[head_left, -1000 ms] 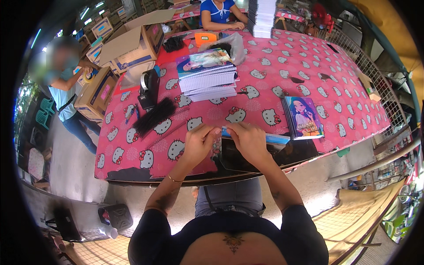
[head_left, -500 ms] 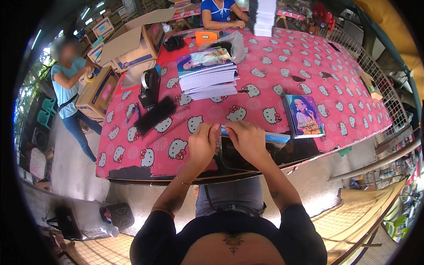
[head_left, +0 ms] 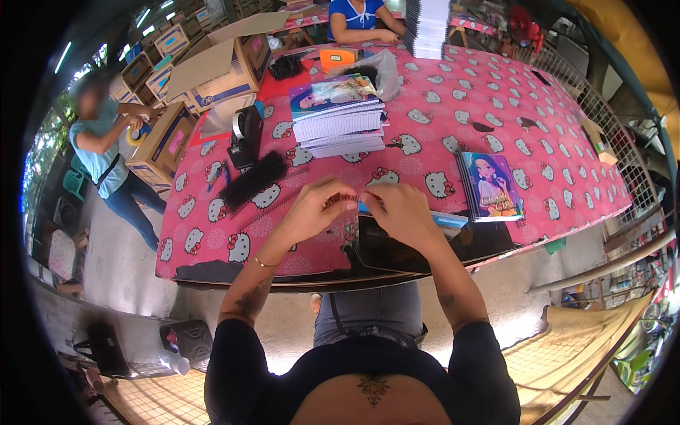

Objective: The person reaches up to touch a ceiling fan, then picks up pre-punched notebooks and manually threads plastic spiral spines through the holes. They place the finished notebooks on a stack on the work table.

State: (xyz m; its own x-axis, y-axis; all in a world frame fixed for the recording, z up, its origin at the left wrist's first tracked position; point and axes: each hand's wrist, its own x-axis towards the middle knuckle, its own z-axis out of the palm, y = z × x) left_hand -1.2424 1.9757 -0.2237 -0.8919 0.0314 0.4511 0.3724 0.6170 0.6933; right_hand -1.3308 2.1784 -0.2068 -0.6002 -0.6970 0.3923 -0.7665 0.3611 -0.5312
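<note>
Both my hands are over the front edge of the table. My right hand (head_left: 401,214) is closed, its thumb and fingers pinched at the left end of a notebook (head_left: 448,220) with a blue edge. Most of that notebook lies under the hand. Just left of it, my left hand (head_left: 320,207) has its fingers curled, thumb toward the fingertips. Whatever it holds, if anything, is too small to make out. Beyond my left hand lie a bundle of black spiral binding coils (head_left: 253,183) and one loose coil (head_left: 273,199).
A stack of spiral notebooks (head_left: 338,120) stands mid-table, with a smaller pile (head_left: 490,185) at right. A black metal punch-like tool (head_left: 245,138) is at left. Cardboard boxes (head_left: 212,74) line the far left, where a person (head_left: 106,152) stands; another person (head_left: 358,21) sits opposite.
My left hand has moved left, away from my right hand and the notebook's end. My right hand has hardly moved. The standing person has shifted left, arms reaching to the box.
</note>
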